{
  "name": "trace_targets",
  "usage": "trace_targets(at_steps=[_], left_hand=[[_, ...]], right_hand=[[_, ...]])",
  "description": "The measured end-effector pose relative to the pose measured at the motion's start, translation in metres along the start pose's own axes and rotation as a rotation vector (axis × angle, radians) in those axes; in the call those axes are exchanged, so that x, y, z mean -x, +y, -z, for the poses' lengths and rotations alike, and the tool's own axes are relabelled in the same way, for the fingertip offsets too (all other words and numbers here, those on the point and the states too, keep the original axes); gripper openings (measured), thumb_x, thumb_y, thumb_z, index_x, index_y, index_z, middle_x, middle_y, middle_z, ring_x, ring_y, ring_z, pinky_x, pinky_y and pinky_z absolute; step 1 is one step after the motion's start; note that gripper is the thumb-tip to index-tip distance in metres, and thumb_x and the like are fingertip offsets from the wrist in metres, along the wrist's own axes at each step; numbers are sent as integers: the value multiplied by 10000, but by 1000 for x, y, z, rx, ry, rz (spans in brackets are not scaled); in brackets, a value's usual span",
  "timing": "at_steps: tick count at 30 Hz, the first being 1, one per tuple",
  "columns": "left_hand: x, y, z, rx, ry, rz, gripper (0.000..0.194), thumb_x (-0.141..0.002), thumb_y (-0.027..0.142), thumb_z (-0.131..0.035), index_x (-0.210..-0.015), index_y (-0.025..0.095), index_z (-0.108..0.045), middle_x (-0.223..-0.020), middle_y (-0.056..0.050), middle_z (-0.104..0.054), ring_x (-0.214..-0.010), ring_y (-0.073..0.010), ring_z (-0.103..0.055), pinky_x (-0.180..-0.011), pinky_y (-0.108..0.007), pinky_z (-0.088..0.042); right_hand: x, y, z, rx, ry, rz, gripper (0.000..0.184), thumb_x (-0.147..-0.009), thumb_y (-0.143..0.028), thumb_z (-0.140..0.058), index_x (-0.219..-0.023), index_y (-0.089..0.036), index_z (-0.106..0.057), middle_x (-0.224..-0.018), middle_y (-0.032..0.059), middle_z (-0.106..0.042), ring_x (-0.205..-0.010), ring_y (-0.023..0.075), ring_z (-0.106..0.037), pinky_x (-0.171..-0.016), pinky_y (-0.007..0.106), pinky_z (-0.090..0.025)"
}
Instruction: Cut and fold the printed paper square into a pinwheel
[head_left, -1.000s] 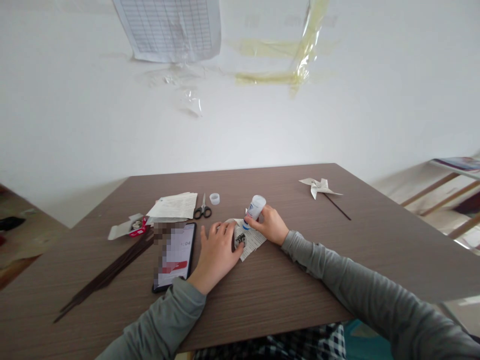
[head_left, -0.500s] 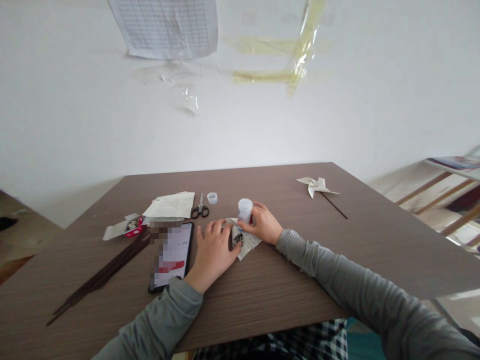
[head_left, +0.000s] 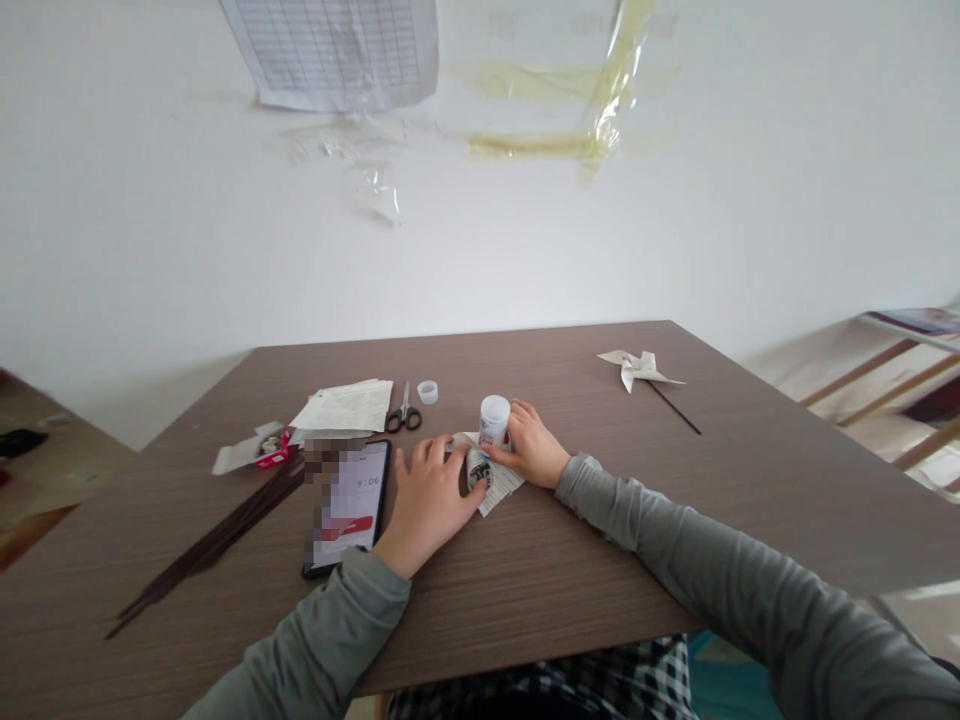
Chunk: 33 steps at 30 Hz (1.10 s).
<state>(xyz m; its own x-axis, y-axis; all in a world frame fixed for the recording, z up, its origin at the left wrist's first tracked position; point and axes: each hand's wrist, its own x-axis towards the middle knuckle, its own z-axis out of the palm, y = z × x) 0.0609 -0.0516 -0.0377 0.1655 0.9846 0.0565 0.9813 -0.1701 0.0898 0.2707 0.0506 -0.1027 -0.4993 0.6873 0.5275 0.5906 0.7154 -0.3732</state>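
Note:
My right hand (head_left: 534,447) is wrapped around a small white plastic bottle (head_left: 494,412), which stands upright on a folded piece of printed paper (head_left: 504,486). My left hand (head_left: 433,495) rests on the same paper from the left, fingers spread and thumb by a curled flap with bold black print. Part of the paper is hidden under both hands. Behind them on the table lies a white round cap (head_left: 427,392). Black-handled scissors (head_left: 404,413) sit beside the cap.
A phone (head_left: 349,508) lies left of my left hand. Further left are a stack of paper sheets (head_left: 345,408), a small red box (head_left: 274,448) with its flap open, and a bundle of thin dark sticks (head_left: 202,540). A paper pinwheel (head_left: 637,370) on a stick lies back right.
My view has shifted slightly, so everything appears a little further right. Both hands, the bottle and the folded paper keep nearly the same places relative to each other.

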Motion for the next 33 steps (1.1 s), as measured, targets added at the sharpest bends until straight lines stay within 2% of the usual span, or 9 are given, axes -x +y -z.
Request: trace_targets(at_steps=[8, 26, 30, 33], left_hand=[[-1, 0, -1, -11, 5, -7, 474, -1119, 440, -725, -1561, 280, -779, -1730, -189, -678, -1634, -468, -559, -1380, -850, -364], [0, -1, 0, -19, -11, 3, 482, -1126, 461, -681, -1571, 292, -755, -1748, -177, -658, -1654, -452, -531, -1391, -825, -346], [0, -2, -1, -13, -2, -2, 472, -1115, 464, -674, -1554, 314, -759, -1734, -173, -665, -1642, -452, -529, -1383, -807, -350], [0, -2, -2, -14, 1, -4, 472, -1115, 469, -664, -1552, 316, -759, -1725, -174, -670, -1640, -450, -528, -1381, -806, -345]], right_hand=[[-1, -2, 3, -7, -18, -20, 244, -1088, -401, -840, -982, -258, -674, -969, 61, -748, -1116, 326, -721, -1267, 652, -515], [-1, -4, 5, 15, -20, -60, 273, -1114, -464, -810, -973, -258, -698, -979, 63, -771, -1140, 321, -731, -1304, 649, -480], [-1, -2, 5, 9, -22, -62, 285, -1111, -485, -813, -972, -261, -707, -1007, 75, -793, -1165, 329, -741, -1333, 678, -458], [1, -1, 5, -13, 38, -65, 274, -1086, -503, -841, -1026, -252, -751, -1098, 112, -828, -1225, 356, -751, -1345, 709, -449]])
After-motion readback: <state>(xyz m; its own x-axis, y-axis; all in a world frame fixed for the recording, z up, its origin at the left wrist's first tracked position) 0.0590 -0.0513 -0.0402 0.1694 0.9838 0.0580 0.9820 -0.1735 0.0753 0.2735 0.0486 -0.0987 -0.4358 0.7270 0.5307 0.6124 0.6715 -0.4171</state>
